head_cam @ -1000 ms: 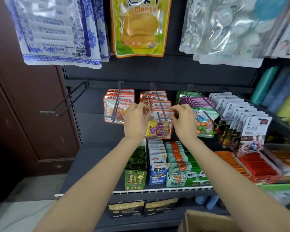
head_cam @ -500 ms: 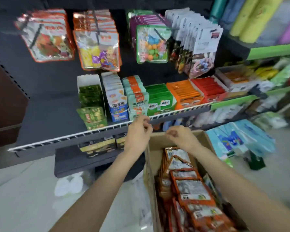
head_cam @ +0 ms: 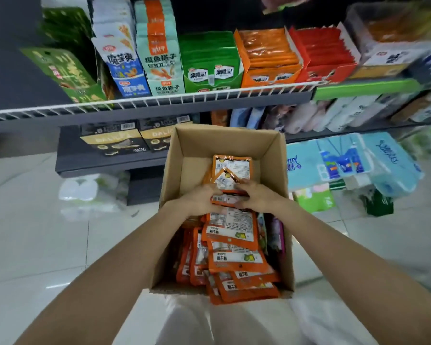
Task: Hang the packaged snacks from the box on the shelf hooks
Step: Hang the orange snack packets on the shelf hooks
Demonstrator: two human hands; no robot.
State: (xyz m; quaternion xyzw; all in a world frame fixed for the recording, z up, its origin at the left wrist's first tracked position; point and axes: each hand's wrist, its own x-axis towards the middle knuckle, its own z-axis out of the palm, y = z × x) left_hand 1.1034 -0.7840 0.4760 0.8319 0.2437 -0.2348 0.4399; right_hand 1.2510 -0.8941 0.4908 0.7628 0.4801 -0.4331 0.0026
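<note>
A moment ago our hands were up at the hooks, putting a pack on the middle one. Now we have bent down and we look into the box (head_cam: 224, 143) on the floor in front of the shelf (head_cam: 144, 105). That means one pack is hung and we are going for more.

Our left hand (head_cam: 202, 197) and our right hand (head_cam: 255, 195) are both inside the box. They come together on a small bunch of packs (head_cam: 230, 180) near the far end. The fingers of both hands curl around the edges of that bunch, so we think both hands hold it. The bunch seems to be tipped up a little from the others.

More orange packs (head_cam: 234, 257) lie in a long pile at the near end of the box. So there is a lot left to hang.

The hooks are not in the picture now. Next we will need to lift the bunch out and stand up to find them.
</note>
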